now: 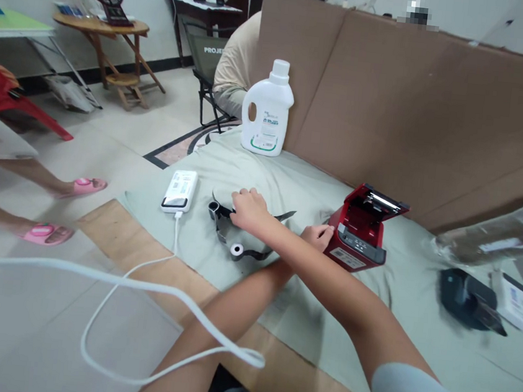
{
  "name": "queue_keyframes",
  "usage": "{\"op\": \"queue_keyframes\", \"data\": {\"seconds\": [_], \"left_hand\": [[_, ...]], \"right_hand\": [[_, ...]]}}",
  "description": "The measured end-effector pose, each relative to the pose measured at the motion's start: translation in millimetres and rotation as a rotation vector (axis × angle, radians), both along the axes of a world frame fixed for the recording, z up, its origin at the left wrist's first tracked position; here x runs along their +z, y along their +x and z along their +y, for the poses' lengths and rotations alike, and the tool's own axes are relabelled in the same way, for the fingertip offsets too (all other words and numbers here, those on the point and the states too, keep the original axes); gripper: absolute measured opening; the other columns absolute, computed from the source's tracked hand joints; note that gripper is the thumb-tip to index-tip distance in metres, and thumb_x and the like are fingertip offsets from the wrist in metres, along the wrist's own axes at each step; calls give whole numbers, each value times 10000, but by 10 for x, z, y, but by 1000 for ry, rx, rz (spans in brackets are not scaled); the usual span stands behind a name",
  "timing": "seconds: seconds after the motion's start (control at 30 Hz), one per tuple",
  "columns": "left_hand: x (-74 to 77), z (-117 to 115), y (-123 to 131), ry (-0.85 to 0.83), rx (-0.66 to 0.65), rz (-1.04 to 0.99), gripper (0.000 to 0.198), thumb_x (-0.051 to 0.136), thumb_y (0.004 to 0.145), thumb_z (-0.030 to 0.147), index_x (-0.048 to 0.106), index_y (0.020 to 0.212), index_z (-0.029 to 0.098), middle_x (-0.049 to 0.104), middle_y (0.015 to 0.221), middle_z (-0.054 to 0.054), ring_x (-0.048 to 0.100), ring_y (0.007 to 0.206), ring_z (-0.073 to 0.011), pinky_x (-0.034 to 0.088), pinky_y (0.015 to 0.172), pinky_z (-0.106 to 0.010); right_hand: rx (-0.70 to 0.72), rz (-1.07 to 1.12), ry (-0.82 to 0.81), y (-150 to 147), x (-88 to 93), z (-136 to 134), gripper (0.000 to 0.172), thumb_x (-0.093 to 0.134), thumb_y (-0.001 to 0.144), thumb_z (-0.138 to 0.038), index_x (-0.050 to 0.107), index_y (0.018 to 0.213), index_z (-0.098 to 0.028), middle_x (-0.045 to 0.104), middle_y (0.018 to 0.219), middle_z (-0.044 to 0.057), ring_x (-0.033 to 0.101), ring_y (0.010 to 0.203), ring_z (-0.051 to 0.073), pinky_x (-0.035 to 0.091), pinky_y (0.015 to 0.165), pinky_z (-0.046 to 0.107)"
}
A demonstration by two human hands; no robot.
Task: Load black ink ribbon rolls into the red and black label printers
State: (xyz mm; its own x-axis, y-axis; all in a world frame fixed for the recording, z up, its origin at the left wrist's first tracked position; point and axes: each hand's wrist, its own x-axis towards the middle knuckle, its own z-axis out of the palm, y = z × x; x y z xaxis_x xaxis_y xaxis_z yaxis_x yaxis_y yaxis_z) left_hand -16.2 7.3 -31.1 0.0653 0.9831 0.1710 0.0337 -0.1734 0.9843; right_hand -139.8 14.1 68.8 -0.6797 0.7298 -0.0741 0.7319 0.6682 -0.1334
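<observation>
My forearms cross over the cloth-covered table. My left hand (317, 236) presses its curled fingers against the left side of a red label printer (352, 255), whose lid (377, 201) stands raised. Further left, my right hand (249, 208) is closed on a black ribbon (225, 212); its fingertips are partly hidden. One small roll (214, 208) lies left of that hand, and another roll with a white core (236, 251) lies nearer me. Loose black ribbon runs between and around them.
A white jug (268, 119) stands by an upright cardboard panel (392, 110). On the left lies a white power bank (180, 191) with a cable (176, 234). A black device (468, 299) and plastic film (501, 230) are at right. Another person's feet (47, 233) show at left.
</observation>
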Motion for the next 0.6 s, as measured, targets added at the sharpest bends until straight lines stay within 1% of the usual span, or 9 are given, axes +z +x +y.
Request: {"op": "queue_keyframes", "data": {"seconds": [0.07, 0.13, 0.2, 0.23, 0.33, 0.47, 0.6], "left_hand": [[11, -10, -6, 10, -7, -10, 405, 419, 982, 406, 406, 628, 210, 461, 605, 3, 374, 623, -137, 270, 612, -324], [14, -13, -7, 24, -10, -21, 400, 428, 983, 390, 416, 626, 210, 464, 603, 0, 369, 625, -140, 272, 614, -327], [9, -12, -6, 34, 2, -25, 401, 431, 982, 386, 427, 623, 209, 455, 603, 1, 371, 627, -142, 273, 619, -325], [5, -12, -5, 36, 11, -22, 407, 429, 982, 394, 429, 619, 209, 448, 604, 3, 374, 628, -143, 273, 621, -322], [-5, -10, -2, 29, 22, -9, 436, 414, 980, 428, 427, 603, 209, 423, 594, 12, 382, 622, -143, 277, 620, -308], [-11, -6, 2, 20, 24, 17, 449, 417, 969, 459, 437, 600, 205, 425, 586, 14, 383, 624, -141, 275, 612, -295], [-12, 0, 8, 47, 24, -3, 421, 413, 967, 438, 455, 618, 207, 440, 608, 6, 399, 636, -150, 297, 628, -299]], "right_hand": [[54, 82, 24, -61, 18, -1, 315, 552, 913, -249, 688, 1178, -147, 648, 1240, 150, 542, 1160, 324, 481, 928, 419], [92, 102, 24, -187, 17, 0, 313, 549, 940, -331, 714, 1132, -148, 645, 1234, 161, 515, 1183, 338, 468, 942, 432], [112, 74, 42, -339, -7, -3, 337, 613, 915, -402, 731, 1083, -134, 647, 1224, 181, 490, 1215, 354, 454, 955, 439], [123, 57, 60, -408, -25, -8, 337, 647, 897, -402, 733, 1071, -127, 650, 1221, 188, 487, 1223, 354, 446, 962, 437], [158, 21, 102, -534, -74, -40, 275, 670, 886, -299, 726, 1082, -115, 668, 1203, 187, 526, 1188, 325, 430, 959, 414], [166, 45, 161, -522, -94, -113, 281, 610, 898, -164, 690, 1164, -121, 684, 1172, 179, 590, 1105, 299, 433, 912, 399], [207, 50, 217, -498, -110, -178, 250, 560, 905, -99, 707, 1104, -130, 678, 1171, 182, 595, 1106, 295, 433, 902, 399]]}}
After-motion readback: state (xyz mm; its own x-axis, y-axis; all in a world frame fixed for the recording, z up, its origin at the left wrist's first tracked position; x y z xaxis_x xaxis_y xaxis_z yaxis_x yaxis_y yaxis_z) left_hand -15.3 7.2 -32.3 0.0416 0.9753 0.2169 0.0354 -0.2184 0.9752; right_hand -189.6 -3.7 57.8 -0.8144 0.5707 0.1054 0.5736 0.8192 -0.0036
